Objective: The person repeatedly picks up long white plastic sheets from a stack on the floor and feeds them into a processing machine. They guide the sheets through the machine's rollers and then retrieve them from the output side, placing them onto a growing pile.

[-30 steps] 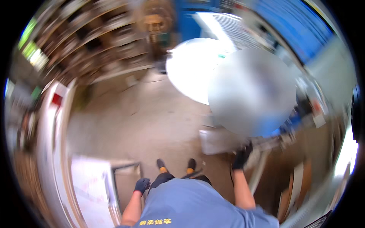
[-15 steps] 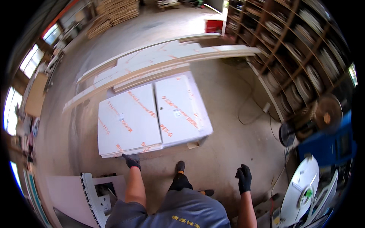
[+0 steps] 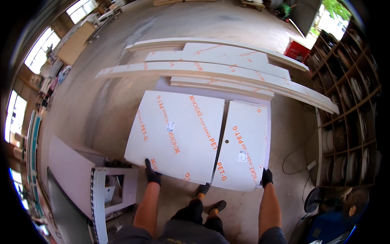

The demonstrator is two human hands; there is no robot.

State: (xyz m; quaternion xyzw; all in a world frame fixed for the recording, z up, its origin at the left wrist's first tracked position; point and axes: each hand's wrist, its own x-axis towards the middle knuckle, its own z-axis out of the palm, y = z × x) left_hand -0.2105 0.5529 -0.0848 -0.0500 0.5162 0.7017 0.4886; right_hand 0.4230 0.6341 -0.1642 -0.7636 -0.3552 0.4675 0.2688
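Note:
Two white panels with orange print lie side by side on a low stack, a narrow gap between them. My left hand (image 3: 152,173), in a dark glove, grips the near edge of the larger white panel (image 3: 178,126), one digit on top and the rest hidden below the edge. At the near right corner of the narrower white panel (image 3: 245,138), my gloved right hand (image 3: 267,177) closes on the side edge; most of its fingers are out of sight. The narrower panel has a small dark hole near the gap, and each panel bears a label.
Long white strips (image 3: 227,69) lie across the stack's far side. Shelving with rolls (image 3: 349,97) stands at right, beside a cable (image 3: 286,156) on the floor. A white cabinet-like frame (image 3: 115,189) is at near left. My shoes (image 3: 219,206) are close to the stack.
My right hand has come from free air at the right to the narrower panel's edge. My left hand stays at the larger panel's near edge. The view has turned left.

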